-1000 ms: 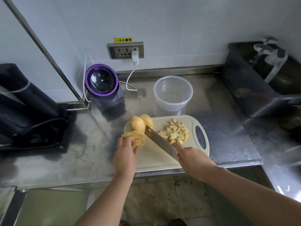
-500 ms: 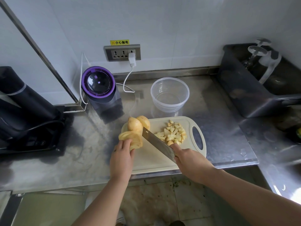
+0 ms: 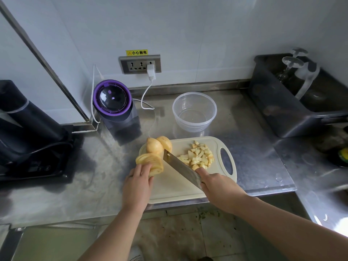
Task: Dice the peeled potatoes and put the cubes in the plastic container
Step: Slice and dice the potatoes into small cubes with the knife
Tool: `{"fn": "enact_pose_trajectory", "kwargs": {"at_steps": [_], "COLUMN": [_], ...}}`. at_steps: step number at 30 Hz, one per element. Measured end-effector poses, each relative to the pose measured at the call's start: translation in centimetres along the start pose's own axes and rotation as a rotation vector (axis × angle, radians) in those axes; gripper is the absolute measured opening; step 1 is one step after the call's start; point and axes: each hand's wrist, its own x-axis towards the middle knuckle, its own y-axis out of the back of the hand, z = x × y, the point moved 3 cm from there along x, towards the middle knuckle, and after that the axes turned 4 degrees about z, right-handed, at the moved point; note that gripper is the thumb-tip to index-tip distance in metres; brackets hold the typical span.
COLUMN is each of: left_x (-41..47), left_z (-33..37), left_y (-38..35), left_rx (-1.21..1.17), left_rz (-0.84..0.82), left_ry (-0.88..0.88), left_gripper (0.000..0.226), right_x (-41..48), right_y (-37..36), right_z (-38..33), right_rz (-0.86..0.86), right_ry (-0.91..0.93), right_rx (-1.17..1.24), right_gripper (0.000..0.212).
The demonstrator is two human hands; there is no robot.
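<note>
Tiled floor at the bottom, and two bare forearms reach up over the near edge of the steel desk. Left hand is at the left side of the cutting board, fingers curled down, its grip clamped on a sliced potato with fanned slices at the board's left edge. Right hand has its grip closed round the handle of a cleaver; the handle is hidden in the fist and one finger extends onto the blade. Blade runs diagonally up-left, its tip just beside the sliced potato. Hard to tell whether the edge touches the board. Right of the blade, a pile of potato cubes lies on the board near its handle slot. At the board's far-left corner are two whole peeled potatoes, touching each other. Just beyond the board stands the plastic container: clear, round, upright, bare bottom showing. To its left is a purple-lidded appliance, and a white cable runs to a charger in the wall socket. Far right, a dark bin holds upturned glasses. Far left, a black machine.
</note>
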Motion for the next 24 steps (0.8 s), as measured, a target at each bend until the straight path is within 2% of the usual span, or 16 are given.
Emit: {"fn": "enact_pose_trajectory", "kwargs": {"at_steps": [8, 15, 17, 20, 22, 24], "left_x": [0.2, 0.1, 0.5, 0.1, -0.5, -0.8], "left_z": [0.9, 1.6, 2.4, 4.1, 5.1, 5.5], "left_y": [0.3, 0.9, 1.1, -0.4, -1.1, -1.1], "left_rx": [-0.081, -0.069, -0.236, -0.676, -0.824, -0.838], "left_rz": [0.002, 0.04, -0.091, -0.539, -0.611, -0.571], "left_ry": [0.14, -0.002, 0.139, 0.633, 0.792, 0.812], "left_gripper": [0.025, 0.019, 0.013, 0.016, 0.024, 0.037], "right_x": [-0.1, -0.4, -0.7, -1.2, -1.7, -2.0], "right_y": [0.2, 0.5, 0.5, 0.2, -0.2, -0.7], "right_z": [-0.4, -0.2, -0.1, 0.2, 0.1, 0.0], "right_rz": [-0.01, 0.009, 0.016, 0.029, 0.018, 0.0], "right_ry": [0.004, -0.002, -0.015, -0.051, -0.066, -0.08], "right_rx": [-0.001, 0.029, 0.044, 0.061, 0.044, 0.036], "right_gripper": [0.037, 0.034, 0.036, 0.044, 0.047, 0.046]}}
